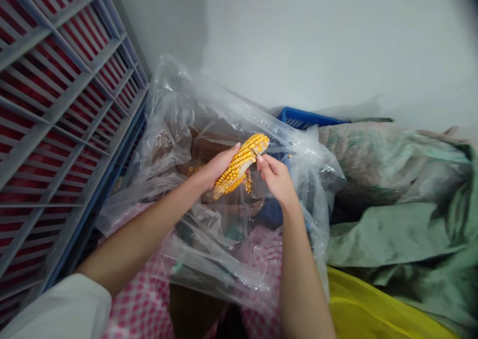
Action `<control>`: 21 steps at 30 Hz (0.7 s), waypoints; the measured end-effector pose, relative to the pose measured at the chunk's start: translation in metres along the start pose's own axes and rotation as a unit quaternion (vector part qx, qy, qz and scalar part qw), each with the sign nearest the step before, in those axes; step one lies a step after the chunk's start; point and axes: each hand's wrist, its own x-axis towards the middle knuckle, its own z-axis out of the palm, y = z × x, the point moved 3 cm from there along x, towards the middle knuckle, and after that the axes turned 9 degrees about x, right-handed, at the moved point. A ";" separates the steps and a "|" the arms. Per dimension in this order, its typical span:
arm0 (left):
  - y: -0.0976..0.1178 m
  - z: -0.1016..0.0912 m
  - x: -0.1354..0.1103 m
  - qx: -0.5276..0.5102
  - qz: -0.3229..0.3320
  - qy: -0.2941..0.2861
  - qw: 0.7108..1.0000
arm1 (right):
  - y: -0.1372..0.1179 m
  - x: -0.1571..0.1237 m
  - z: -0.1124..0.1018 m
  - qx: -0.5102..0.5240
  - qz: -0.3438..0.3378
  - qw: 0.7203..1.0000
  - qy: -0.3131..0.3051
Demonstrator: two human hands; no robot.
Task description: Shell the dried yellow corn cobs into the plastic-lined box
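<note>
My left hand (216, 169) is wrapped round a dried yellow corn cob (241, 166), holding it tilted over a clear plastic bag (175, 130). Part of the cob is bare where kernels are gone. My right hand (275, 177) presses its fingertips against the cob's bare side near the upper end. Loose kernels (194, 169) lie inside the bag below the cob. The bag rests on my lap, over pink checked cloth (145, 304).
A grey and red slatted rack (56, 105) stands at the left. A blue plastic basket (302, 117) shows behind the bag. A pale green woven sack (396, 199) fills the right side, with something yellow (366, 309) below it. A white wall (317, 40) is behind.
</note>
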 end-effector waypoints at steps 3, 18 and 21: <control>0.002 -0.003 -0.004 -0.002 -0.012 -0.031 0.999 | -0.003 -0.005 -0.006 0.008 0.007 1.000 -0.007; 0.011 -0.015 -0.021 0.466 0.096 0.184 0.860 | -0.005 -0.002 -0.001 -0.067 0.096 0.993 -0.025; 0.009 -0.006 -0.024 0.520 0.115 0.184 0.826 | -0.004 -0.004 -0.002 -0.088 0.123 0.987 -0.055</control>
